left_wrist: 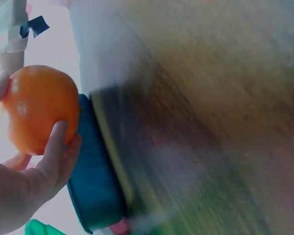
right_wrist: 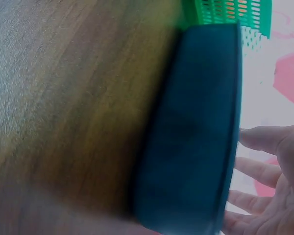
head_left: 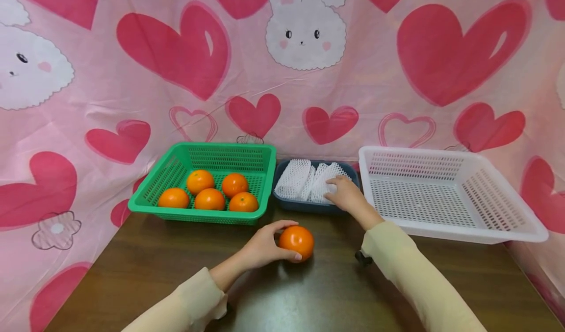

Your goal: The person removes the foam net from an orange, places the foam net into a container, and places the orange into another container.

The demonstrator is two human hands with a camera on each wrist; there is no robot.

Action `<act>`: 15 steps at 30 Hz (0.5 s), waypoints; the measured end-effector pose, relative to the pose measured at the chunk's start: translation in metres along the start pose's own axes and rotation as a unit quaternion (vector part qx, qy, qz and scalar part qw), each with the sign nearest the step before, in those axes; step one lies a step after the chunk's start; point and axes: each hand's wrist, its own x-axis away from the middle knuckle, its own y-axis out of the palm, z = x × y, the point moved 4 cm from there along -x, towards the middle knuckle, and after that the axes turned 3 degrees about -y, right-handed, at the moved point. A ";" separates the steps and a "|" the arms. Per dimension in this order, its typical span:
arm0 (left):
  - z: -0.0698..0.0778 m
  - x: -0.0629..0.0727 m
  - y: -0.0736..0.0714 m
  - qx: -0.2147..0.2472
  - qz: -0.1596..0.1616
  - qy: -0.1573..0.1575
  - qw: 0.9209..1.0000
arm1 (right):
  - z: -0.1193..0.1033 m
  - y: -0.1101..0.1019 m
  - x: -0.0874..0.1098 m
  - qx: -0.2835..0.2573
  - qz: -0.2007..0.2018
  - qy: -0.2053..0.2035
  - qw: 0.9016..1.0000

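Note:
An orange [head_left: 296,243] is gripped in my left hand [head_left: 264,246], with the thumb and fingers curved around its sides over the front-middle of the table. The same orange [left_wrist: 41,110] fills the grasp in the left wrist view. My right hand [head_left: 346,194] reaches over the near right edge of a dark blue tray [head_left: 304,206], its fingertips right at the white foam net sleeves [head_left: 324,180] lying inside. In the right wrist view, the fingers [right_wrist: 257,171] are spread apart and their tips are hidden behind the tray's rim [right_wrist: 237,98].
A green basket [head_left: 198,216] with several oranges [head_left: 209,199] stands left of the tray. On the right is a white perforated basket [head_left: 441,229]. All rest on a brown wooden table [head_left: 300,302], with a pink heart-patterned cloth [head_left: 375,77] hanging behind.

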 end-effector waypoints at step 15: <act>0.020 0.033 -0.026 0.030 0.040 0.012 0.999 | -0.041 -0.022 0.022 -0.035 0.035 -0.089 0.995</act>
